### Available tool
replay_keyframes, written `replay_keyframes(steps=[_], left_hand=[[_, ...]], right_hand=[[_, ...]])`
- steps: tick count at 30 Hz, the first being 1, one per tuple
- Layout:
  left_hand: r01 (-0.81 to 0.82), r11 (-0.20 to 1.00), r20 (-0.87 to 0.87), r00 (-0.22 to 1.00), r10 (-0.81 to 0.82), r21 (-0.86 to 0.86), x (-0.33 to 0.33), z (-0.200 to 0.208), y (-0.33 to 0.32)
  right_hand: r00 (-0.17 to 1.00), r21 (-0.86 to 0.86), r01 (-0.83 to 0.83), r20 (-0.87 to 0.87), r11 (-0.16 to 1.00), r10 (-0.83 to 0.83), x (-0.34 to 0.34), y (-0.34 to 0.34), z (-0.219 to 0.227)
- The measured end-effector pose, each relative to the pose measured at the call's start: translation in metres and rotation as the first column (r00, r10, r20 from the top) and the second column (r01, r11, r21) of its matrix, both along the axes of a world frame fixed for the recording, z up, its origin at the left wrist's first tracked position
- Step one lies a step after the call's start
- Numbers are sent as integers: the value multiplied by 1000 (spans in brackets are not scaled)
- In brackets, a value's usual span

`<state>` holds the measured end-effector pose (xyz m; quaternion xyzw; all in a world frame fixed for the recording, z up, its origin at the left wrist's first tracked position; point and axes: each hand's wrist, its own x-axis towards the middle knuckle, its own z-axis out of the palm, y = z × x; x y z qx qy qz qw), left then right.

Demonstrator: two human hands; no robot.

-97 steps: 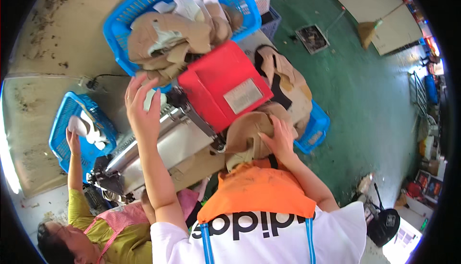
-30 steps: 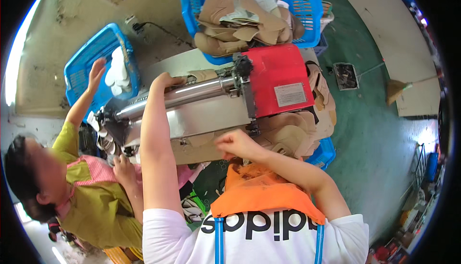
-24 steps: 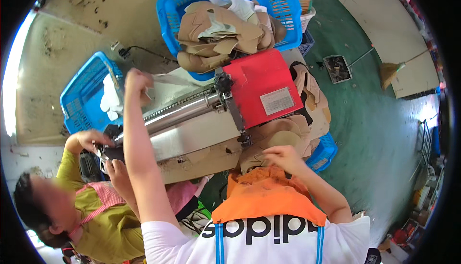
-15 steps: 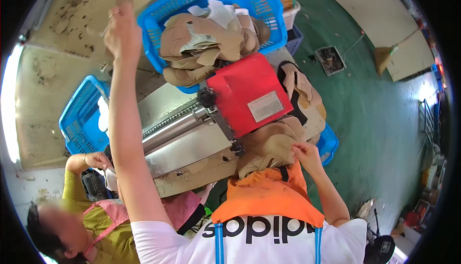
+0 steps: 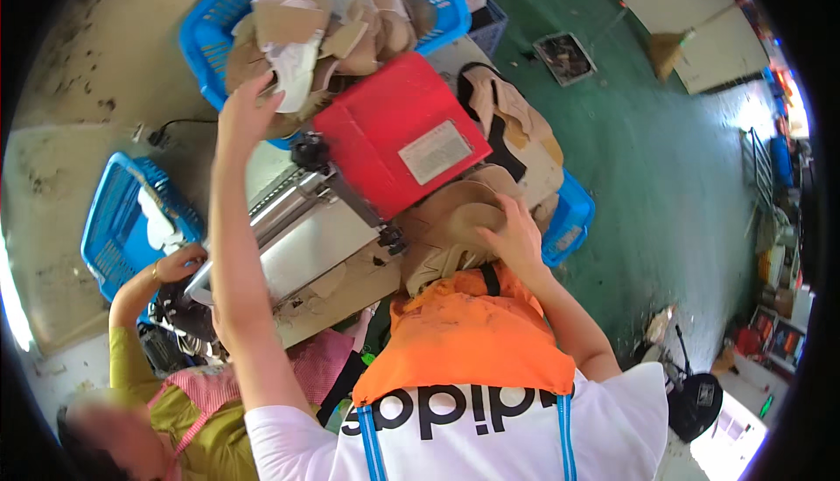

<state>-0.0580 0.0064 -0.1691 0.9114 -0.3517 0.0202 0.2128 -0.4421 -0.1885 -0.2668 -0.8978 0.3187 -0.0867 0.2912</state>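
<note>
Left grip [image 5: 243, 122]: fingers spread, apparently empty, at the near edge of the far blue basket [image 5: 203, 68], where tan and white cutouts [image 5: 293, 24] were heaped. Right grip [image 5: 518, 240]: thumb and fingers parted at the overlapping tan pieces [image 5: 472, 221], near side of the red housing [image 5: 376, 127]; from where I stood, I could not tell whether it pinched one. Close layering might have brought two up together. Leftward, the metal roller [image 5: 289, 210] could have caught fingers reaching carelessly; a co-worker's hand [image 5: 179, 262] near its left end crowded that space. Overfilling might have spilled the heap.
</note>
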Motion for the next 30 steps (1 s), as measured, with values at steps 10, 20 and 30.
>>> replay_keyframes(steps=[10, 20, 30], left_hand=[[238, 879, -349, 850, -394, -413, -272, -24, -16], [-119, 816, -680, 627, -380, -566, -273, -18, 56], [-671, 590, -623, 708, 332, -449, -267, -15, 195]], right_hand=[[839, 173, -413, 453, 894, 300, -31, 19, 18], [837, 405, -496, 459, 768, 299, 8, 4, 76], [639, 520, -758, 474, 393, 606, 112, 138, 48]])
